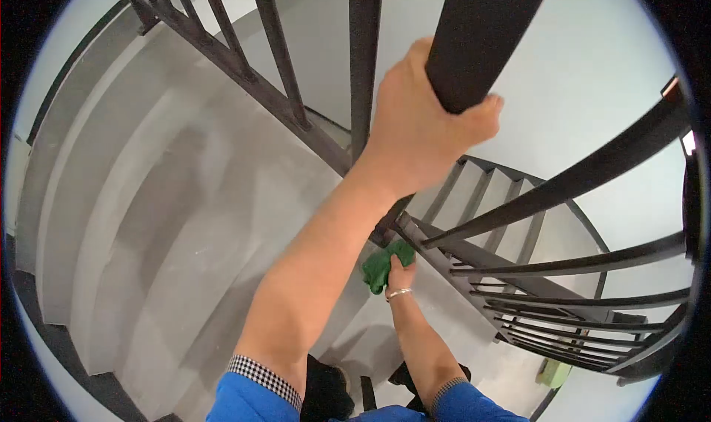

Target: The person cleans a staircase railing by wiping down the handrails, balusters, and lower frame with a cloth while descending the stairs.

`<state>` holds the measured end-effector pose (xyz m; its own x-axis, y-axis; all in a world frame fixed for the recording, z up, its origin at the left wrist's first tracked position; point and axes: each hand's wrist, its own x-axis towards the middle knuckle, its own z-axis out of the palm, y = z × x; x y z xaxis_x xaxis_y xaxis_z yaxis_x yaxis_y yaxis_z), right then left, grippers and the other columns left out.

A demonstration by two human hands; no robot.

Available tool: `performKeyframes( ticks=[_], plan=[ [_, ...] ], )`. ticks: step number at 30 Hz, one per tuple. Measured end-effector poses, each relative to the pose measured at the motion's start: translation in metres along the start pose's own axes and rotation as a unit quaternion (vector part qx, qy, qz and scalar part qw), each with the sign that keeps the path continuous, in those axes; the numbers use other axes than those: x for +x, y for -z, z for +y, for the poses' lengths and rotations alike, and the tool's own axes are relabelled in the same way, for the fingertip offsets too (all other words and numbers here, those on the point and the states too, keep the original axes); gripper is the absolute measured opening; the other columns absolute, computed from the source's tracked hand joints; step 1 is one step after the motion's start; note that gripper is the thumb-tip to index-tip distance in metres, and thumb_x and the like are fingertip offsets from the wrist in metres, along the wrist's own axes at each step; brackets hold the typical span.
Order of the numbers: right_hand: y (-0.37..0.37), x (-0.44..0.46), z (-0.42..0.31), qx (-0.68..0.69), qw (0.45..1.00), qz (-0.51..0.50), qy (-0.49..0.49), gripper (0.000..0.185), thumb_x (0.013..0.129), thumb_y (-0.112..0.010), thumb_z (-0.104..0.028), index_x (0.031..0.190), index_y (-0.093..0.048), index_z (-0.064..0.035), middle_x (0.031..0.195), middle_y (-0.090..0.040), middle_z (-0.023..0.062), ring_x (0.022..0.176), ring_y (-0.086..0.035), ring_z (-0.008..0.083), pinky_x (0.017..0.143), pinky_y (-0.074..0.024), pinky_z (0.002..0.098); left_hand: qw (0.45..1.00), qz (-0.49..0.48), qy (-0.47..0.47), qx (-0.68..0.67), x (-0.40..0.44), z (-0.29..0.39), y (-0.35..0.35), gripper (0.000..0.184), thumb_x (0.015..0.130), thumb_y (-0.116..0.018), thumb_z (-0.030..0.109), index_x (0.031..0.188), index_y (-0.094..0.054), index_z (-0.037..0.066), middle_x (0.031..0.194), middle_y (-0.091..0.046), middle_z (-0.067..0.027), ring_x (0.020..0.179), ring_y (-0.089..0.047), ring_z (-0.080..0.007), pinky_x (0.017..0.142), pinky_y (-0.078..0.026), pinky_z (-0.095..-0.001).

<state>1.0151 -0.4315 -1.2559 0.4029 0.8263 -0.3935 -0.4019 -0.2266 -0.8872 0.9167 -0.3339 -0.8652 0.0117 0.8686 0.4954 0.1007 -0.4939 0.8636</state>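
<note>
My left hand [426, 126] is wrapped round the end of a thick dark handrail [481, 37], high in front of me. Lower down, my right hand [401, 274] grips a crumpled green cloth [378, 268] near the foot of the dark railing post. A bracelet circles the right wrist. The cloth hangs out on both sides of the fingers, close to the bottom rail and the grey step. Parts of the right fingers are hidden by the cloth.
Curved grey stairs [170, 222] climb on the left, bordered by dark balusters [274, 44]. To the right, more balusters [578, 266] and a lower flight [496, 192] curve downward. A light green object [552, 372] stands low at the right. My dark-clad legs are below.
</note>
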Motion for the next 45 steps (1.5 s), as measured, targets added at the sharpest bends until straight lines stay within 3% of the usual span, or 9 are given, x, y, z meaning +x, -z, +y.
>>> performKeyframes(
  ticks=[2, 4, 13, 19, 23, 38, 42, 43, 45],
  plan=[
    [-0.013, 0.024, -0.005, -0.060, 0.991, 0.003, 0.119, 0.043, 0.085, -0.049, -0.018, 0.122, -0.040, 0.0025, 0.116, -0.051, 0.0172, 0.096, -0.055, 0.0311, 0.084, -0.0451, 0.0429, 0.998, 0.024, -0.064, 0.000, -0.006, 0.003, -0.007, 0.032, 0.063, -0.067, 0.019, 0.079, -0.049, -0.002, 0.060, -0.049, -0.0057, 0.053, -0.047, -0.0137, 0.051, -0.041, -0.0281],
    [-0.039, 0.025, -0.066, -0.657, 0.741, -0.135, 0.002, 0.049, 0.086, -0.045, -0.022, 0.128, -0.035, 0.0029, 0.125, -0.044, 0.0204, 0.110, -0.047, 0.0354, 0.095, -0.0363, 0.0427, 0.996, 0.018, -0.088, -0.011, -0.006, 0.006, -0.008, 0.031, 0.062, -0.067, 0.018, 0.076, -0.048, -0.001, 0.061, -0.050, -0.0052, 0.053, -0.046, -0.0130, 0.050, -0.041, -0.0278],
    [0.022, -0.012, 0.008, -0.651, 0.720, -0.223, 0.093, 0.048, 0.081, -0.050, -0.019, 0.126, -0.041, -0.0037, 0.128, -0.043, 0.0171, 0.117, -0.043, 0.0326, 0.097, -0.0361, 0.0382, 0.999, 0.013, -0.034, -0.008, -0.046, -0.033, -0.015, 0.029, 0.066, -0.068, 0.017, 0.080, -0.048, 0.000, 0.063, -0.050, -0.0027, 0.055, -0.045, -0.0105, 0.052, -0.041, -0.0266],
    [0.081, -0.041, -0.076, -0.077, 0.992, -0.035, 0.096, 0.037, 0.077, -0.051, 0.002, 0.114, -0.050, 0.0000, 0.099, -0.058, 0.0071, 0.091, -0.053, 0.0149, 0.082, -0.0424, 0.0277, 0.999, 0.002, -0.004, -0.032, -0.027, -0.037, -0.024, 0.034, 0.066, -0.067, 0.016, 0.089, -0.050, -0.002, 0.066, -0.051, -0.0039, 0.059, -0.048, -0.0102, 0.054, -0.042, -0.0248],
    [0.048, -0.008, -0.155, -0.224, 0.865, 0.099, 0.439, 0.038, 0.077, -0.050, 0.004, 0.115, -0.049, 0.0002, 0.102, -0.057, 0.0113, 0.094, -0.054, 0.0214, 0.084, -0.0412, 0.0311, 0.998, -0.029, 0.036, -0.044, -0.016, -0.019, -0.017, 0.039, 0.066, -0.067, 0.015, 0.096, -0.050, -0.003, 0.073, -0.056, -0.0071, 0.064, -0.053, -0.0115, 0.059, -0.045, -0.0256],
    [-0.055, 0.146, -0.160, -0.662, 0.646, -0.254, 0.282, 0.033, 0.073, -0.055, -0.015, 0.103, -0.058, -0.0031, 0.096, -0.063, 0.0146, 0.088, -0.060, 0.0321, 0.077, -0.0472, 0.0384, 0.995, -0.041, -0.068, -0.054, 0.023, -0.039, -0.008, 0.054, 0.065, -0.068, 0.022, 0.108, -0.045, -0.001, 0.082, -0.061, -0.0181, 0.077, -0.062, -0.0316, 0.073, -0.049, -0.0359],
    [-0.038, 0.124, -0.137, -0.714, 0.592, -0.293, 0.232, 0.034, 0.073, -0.054, -0.014, 0.105, -0.058, -0.0045, 0.097, -0.063, 0.0145, 0.090, -0.060, 0.0318, 0.078, -0.0473, 0.0384, 0.995, -0.040, -0.079, -0.047, 0.032, -0.036, -0.010, 0.053, 0.064, -0.067, 0.021, 0.107, -0.044, -0.001, 0.080, -0.061, -0.0176, 0.075, -0.062, -0.0304, 0.071, -0.049, -0.0370],
    [0.105, 0.145, -0.184, -0.727, 0.578, -0.300, 0.217, 0.034, 0.073, -0.053, -0.014, 0.106, -0.058, -0.0049, 0.098, -0.063, 0.0145, 0.090, -0.060, 0.0318, 0.078, -0.0473, 0.0384, 0.995, -0.037, -0.080, -0.047, 0.031, -0.035, -0.012, 0.054, 0.064, -0.068, 0.021, 0.107, -0.044, -0.001, 0.080, -0.061, -0.0175, 0.075, -0.062, -0.0306, 0.071, -0.049, -0.0369],
    [-0.035, 0.154, -0.167, -0.747, 0.553, -0.311, 0.199, 0.035, 0.074, -0.053, -0.013, 0.107, -0.058, -0.0056, 0.098, -0.063, 0.0144, 0.090, -0.060, 0.0317, 0.078, -0.0473, 0.0383, 0.994, -0.038, -0.091, -0.046, 0.029, -0.033, -0.013, 0.054, 0.064, -0.068, 0.021, 0.107, -0.044, -0.001, 0.080, -0.061, -0.0174, 0.075, -0.063, -0.0309, 0.071, -0.049, -0.0368]
  ],
)
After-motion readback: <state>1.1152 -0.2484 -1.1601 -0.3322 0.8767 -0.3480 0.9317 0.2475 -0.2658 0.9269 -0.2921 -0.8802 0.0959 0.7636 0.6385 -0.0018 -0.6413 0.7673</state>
